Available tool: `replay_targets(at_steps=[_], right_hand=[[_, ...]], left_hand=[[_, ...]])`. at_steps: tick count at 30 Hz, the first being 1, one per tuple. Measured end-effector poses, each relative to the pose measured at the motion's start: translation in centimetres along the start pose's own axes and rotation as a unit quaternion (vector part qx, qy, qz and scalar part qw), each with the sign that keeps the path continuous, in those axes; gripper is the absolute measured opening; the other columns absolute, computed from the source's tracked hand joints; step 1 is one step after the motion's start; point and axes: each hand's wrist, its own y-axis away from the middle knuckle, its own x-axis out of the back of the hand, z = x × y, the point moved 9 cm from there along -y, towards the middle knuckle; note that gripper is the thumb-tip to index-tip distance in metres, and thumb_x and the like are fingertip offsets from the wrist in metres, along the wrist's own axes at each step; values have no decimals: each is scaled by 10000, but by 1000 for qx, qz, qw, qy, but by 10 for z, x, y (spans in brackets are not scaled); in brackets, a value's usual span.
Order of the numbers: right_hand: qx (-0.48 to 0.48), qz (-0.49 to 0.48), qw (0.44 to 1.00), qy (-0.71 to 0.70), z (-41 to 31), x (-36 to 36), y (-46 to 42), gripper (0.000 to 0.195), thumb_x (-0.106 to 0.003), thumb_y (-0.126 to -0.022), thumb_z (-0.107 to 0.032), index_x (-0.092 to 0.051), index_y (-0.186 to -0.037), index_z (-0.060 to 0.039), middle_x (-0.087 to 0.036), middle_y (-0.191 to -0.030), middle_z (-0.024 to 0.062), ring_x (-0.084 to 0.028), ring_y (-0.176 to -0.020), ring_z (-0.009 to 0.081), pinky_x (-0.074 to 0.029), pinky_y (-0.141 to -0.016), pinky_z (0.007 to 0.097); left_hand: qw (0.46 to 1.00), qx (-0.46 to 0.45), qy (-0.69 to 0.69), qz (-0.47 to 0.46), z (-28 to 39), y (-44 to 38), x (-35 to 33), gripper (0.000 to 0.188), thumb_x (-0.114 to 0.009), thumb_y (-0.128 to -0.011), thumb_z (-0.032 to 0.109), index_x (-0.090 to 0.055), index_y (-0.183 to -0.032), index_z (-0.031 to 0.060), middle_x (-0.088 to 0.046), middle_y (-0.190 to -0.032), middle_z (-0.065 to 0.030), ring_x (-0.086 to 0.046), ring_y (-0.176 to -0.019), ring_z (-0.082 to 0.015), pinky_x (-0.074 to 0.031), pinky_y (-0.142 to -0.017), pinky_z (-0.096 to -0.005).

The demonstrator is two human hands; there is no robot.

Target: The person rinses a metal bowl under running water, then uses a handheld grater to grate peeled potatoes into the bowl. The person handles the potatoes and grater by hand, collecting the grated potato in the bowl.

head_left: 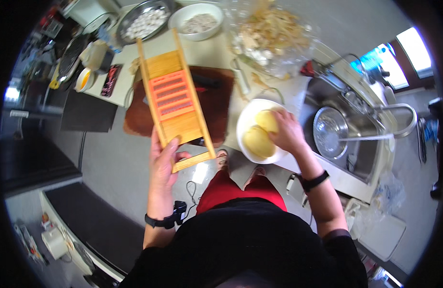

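Note:
My left hand (pixel 165 154) grips the near end of a wooden mandoline grater (pixel 181 131) with an orange slotted insert. It is held tilted above a brown wooden cutting board (pixel 217 122), covering part of it. Inside a white bowl (pixel 246 108) at the counter's front edge are peeled potatoes (pixel 258 142). The fingers of my right hand (pixel 288 131) close around the upper peeled potato (pixel 266 121), still within the bowl. A dark-handled object (pixel 207 81), probably a knife, lies on the board, mostly hidden by the grater.
A peeler (pixel 242 81) lies right of the board. Behind stand a clear plastic bag of peelings (pixel 275 32), a white bowl of pale food (pixel 199 23) and a metal bowl of white pieces (pixel 145 23). Water runs into a steel basin (pixel 329 126) in the sink (pixel 362 154) at right.

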Motion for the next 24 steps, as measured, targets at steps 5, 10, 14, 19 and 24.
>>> replay_targets(at_steps=[5,10,14,19,24], right_hand=[[-27,-46,998,-16,14,-13,-15,710,-708,-623,-317,-485,-1231,-25,-510,-1197,185,-485,-1139,362,-438,-951,431],[-19,-87,996,5,6,-6,-23,765,-766,-596,-378,-466,-1201,-19,-522,-1177,185,-493,-1116,376,-462,-926,431],[13,-78,997,-3,7,-8,-19,751,-774,-621,-436,-483,-1184,-33,-528,-1188,179,-503,-1124,371,-474,-909,429],[-23,-69,997,34,1,-25,-26,713,-739,-662,-444,-496,-1211,-59,-515,-1223,160,-503,-1148,349,-477,-883,462],[-23,-118,993,18,4,-24,-34,755,-735,-677,-464,-466,-1256,-62,-498,-1251,146,-495,-1170,336,-492,-837,530]], left_hand=[[999,-18,-30,-6,-12,26,-45,585,-552,-877,26,-312,-1402,116,-511,-1240,-105,-579,-1036,-184,-604,-614,-286],[999,-24,-44,8,-38,63,-93,583,-558,-873,34,-313,-1400,85,-527,-1219,-118,-602,-996,-192,-599,-614,-292],[998,-36,-15,50,-72,105,-126,574,-549,-875,35,-314,-1397,76,-532,-1210,-118,-608,-979,-197,-594,-613,-297],[991,-50,-37,115,-88,165,-145,584,-540,-876,36,-294,-1404,75,-529,-1214,-120,-608,-976,-211,-583,-622,-311],[990,-48,-50,123,-88,195,-152,595,-543,-873,38,-287,-1408,73,-520,-1232,-109,-586,-1006,-204,-571,-636,-323]])
